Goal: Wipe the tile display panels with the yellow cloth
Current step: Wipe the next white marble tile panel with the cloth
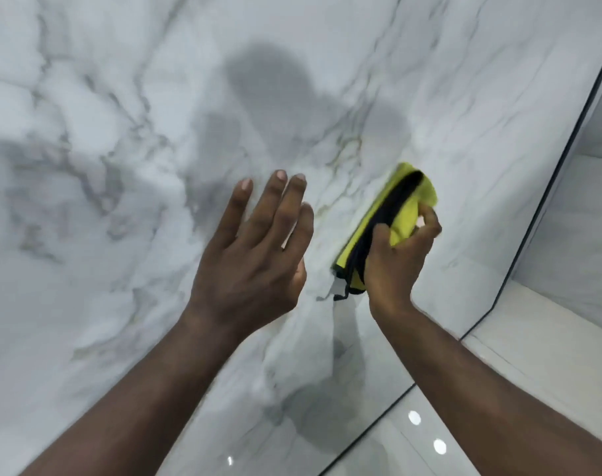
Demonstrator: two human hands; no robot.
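Though grey-veined, white tile panel (pixel 121 97) — left hand (pixel 255 255) flat-fingered, empty; right hand (pixel 396 262) tight around yellow cloth (pixel 406 211) — shiny floor (pixel 406 451) beside.

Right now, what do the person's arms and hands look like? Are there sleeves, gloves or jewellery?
Both forearms are bare to the frame's edge; no sleeves show. The left hand and right hand wear no gloves, and neither wrist carries a watch or band. The left hand shows no ring; its nails are short and unpainted. The right hand's fingers are partly hidden.
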